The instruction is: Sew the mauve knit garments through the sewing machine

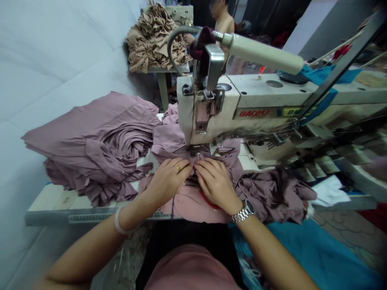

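My left hand [168,180] and my right hand [215,183] rest side by side on a mauve fabric piece [193,203] just in front of the needle area [196,152] of a white sewing machine [256,106]. Both hands press down with fingers curled together, pinching the fabric edge under the machine head. A ring shows on my left hand and a bracelet on that wrist; a metal watch [245,211] sits on my right wrist. A bit of red shows under my right palm.
A big pile of mauve garments [96,145] lies on the table at left, and more mauve cloth [272,193] bunches at right under the machine. Behind, tan fabric [154,38] is heaped on another table beside a person. Blue cloth [302,253] lies lower right.
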Motion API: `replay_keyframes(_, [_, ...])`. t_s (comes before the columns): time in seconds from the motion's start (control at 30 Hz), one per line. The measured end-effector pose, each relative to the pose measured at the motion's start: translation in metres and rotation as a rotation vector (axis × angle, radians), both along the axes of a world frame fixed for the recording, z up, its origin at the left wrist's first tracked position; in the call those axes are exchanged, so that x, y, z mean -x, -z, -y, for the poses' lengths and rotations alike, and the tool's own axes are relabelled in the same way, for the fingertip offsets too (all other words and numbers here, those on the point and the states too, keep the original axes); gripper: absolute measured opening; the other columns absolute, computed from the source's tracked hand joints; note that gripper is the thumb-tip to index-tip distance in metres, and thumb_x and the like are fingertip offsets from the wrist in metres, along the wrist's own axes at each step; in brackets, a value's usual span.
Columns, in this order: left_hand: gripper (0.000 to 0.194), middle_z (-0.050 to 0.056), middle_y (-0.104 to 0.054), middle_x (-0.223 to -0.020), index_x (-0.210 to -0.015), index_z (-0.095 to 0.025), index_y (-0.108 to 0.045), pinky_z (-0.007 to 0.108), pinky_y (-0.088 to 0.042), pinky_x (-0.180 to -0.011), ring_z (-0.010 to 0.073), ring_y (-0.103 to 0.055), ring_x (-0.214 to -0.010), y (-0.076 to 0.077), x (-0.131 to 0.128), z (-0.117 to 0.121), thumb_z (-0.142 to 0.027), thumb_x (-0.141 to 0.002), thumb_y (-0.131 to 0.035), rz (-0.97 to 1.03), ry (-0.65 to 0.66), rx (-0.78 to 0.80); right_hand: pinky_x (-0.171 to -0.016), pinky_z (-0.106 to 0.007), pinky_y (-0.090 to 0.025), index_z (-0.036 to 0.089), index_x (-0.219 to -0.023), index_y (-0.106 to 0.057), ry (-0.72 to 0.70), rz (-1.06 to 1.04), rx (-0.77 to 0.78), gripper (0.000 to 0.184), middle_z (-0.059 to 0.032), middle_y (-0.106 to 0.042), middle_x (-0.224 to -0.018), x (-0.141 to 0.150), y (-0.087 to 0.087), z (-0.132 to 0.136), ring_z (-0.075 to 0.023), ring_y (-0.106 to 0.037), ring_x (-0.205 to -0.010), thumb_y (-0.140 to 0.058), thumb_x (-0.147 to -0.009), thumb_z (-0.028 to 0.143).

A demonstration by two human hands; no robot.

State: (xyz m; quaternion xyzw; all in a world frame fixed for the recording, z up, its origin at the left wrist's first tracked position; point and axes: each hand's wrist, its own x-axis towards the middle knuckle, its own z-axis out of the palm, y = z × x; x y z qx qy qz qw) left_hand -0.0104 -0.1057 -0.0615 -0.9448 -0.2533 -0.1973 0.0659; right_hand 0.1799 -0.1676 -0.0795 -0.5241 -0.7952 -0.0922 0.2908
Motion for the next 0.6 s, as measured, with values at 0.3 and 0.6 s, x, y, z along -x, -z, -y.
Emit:
replay_keyframes(0.3, [0.024,0.009,-0.068,-0.113,-0.113,-0.013,-0.064,0.036,-0.047,-0.088,0.021,-0.061,-0.104,-0.005,-0.002,-0.003,-0.025,-0.097,-0.051,0.038,0.035,-0.012,-0.089,-0.038,-0.049,0.011,-0.106,-0.067,0.022,-0.075,-0.065,0.022,-0.0112,-0.068,-0.106,0.007,-0.002,-0.003,-0.0214,-0.057,-0.102,-0.052,-0.09,0.013])
replay_keyframes(0.6, [0.026,0.008,-0.067,-0.115,-0.114,-0.013,-0.062,0.035,-0.044,-0.089,0.0213,-0.061,-0.104,-0.006,-0.006,-0.012,-0.029,-0.098,-0.049,0.039,0.005,0.023,-0.093,-0.041,-0.051,0.013,-0.113,-0.066,0.043,-0.109,0.067,0.028,-0.0124,-0.066,-0.111,0.001,-0.004,-0.015,-0.0221,-0.057,-0.105,-0.049,-0.092,0.016])
